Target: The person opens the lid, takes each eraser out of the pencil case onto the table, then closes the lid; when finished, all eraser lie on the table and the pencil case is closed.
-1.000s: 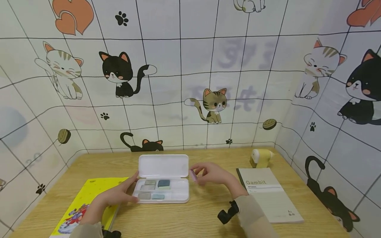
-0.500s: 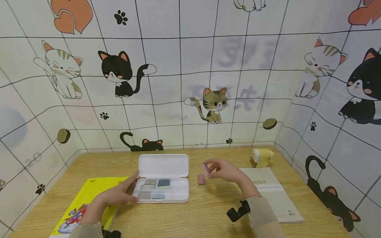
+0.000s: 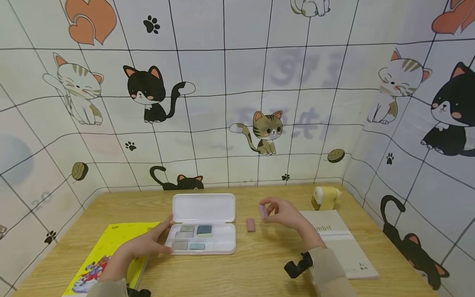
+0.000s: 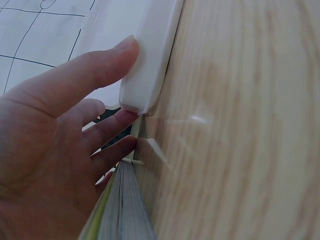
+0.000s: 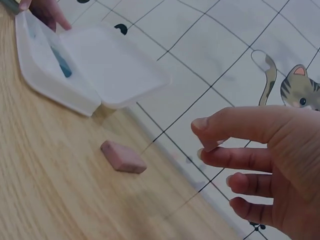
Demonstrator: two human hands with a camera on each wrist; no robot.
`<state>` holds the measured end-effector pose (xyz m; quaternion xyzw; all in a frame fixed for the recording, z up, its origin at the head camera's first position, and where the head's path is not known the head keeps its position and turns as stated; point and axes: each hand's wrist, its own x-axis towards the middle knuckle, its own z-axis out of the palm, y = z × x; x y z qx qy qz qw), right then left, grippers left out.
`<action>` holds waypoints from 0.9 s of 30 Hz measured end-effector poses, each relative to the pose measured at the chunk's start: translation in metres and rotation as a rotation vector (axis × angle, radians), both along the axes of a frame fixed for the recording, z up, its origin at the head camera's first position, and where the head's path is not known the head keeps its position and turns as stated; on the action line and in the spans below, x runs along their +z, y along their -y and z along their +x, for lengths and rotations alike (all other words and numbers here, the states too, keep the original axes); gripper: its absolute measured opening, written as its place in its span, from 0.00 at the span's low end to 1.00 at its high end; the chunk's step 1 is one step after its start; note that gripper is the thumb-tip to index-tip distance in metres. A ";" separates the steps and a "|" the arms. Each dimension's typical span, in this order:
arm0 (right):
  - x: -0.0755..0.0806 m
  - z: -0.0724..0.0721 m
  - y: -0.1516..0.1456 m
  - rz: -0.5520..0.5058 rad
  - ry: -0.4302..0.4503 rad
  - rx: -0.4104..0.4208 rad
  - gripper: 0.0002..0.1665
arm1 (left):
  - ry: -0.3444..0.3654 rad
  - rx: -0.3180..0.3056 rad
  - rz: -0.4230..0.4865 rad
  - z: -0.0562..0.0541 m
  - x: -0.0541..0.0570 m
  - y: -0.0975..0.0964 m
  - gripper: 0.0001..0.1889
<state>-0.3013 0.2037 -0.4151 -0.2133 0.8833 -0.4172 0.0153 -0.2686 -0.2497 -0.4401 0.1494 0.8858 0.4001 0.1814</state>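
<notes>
My right hand (image 3: 282, 212) is raised right of the white plastic case (image 3: 230, 237), pinching a small lilac block (image 3: 263, 213) between thumb and index finger. In the right wrist view only a pale corner of that block shows, and the other fingers are loosely bent. A pink eraser-like block (image 5: 123, 158) lies on the table between the case and this hand. My left hand (image 3: 146, 241) holds the left end of the case, thumb in front and fingers behind. The lid (image 3: 204, 207) stands up; inside lie several grey and teal blocks (image 3: 204, 229).
A yellow book (image 3: 111, 239) lies under the left forearm. At right, a pale "Gambit" notebook (image 3: 345, 251) lies partly behind the right arm, with a yellow plastic device (image 3: 325, 198) behind it. Cat-printed cloth (image 3: 222, 103) hangs round the wooden table (image 3: 208, 276).
My right hand, with the lilac block, has moved right, away from the case. The pink block, earlier out of sight, now shows on the table. The left hand stays put.
</notes>
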 end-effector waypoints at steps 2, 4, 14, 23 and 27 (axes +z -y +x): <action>-0.006 -0.001 -0.001 -0.014 -0.001 -0.022 0.30 | 0.008 0.008 -0.004 0.000 0.000 -0.001 0.57; -0.011 -0.002 -0.002 -0.029 0.000 -0.043 0.30 | 0.016 0.019 -0.008 0.001 -0.001 -0.001 0.58; -0.029 -0.006 0.005 -0.001 -0.005 -0.119 0.26 | 0.025 0.031 0.001 0.001 -0.002 -0.001 0.58; -0.038 -0.007 0.006 0.046 0.026 -0.105 0.24 | 0.022 0.013 0.008 0.000 -0.002 0.001 0.58; -0.039 -0.007 0.006 0.061 0.015 -0.100 0.23 | 0.025 -0.001 0.021 0.001 0.000 0.000 0.58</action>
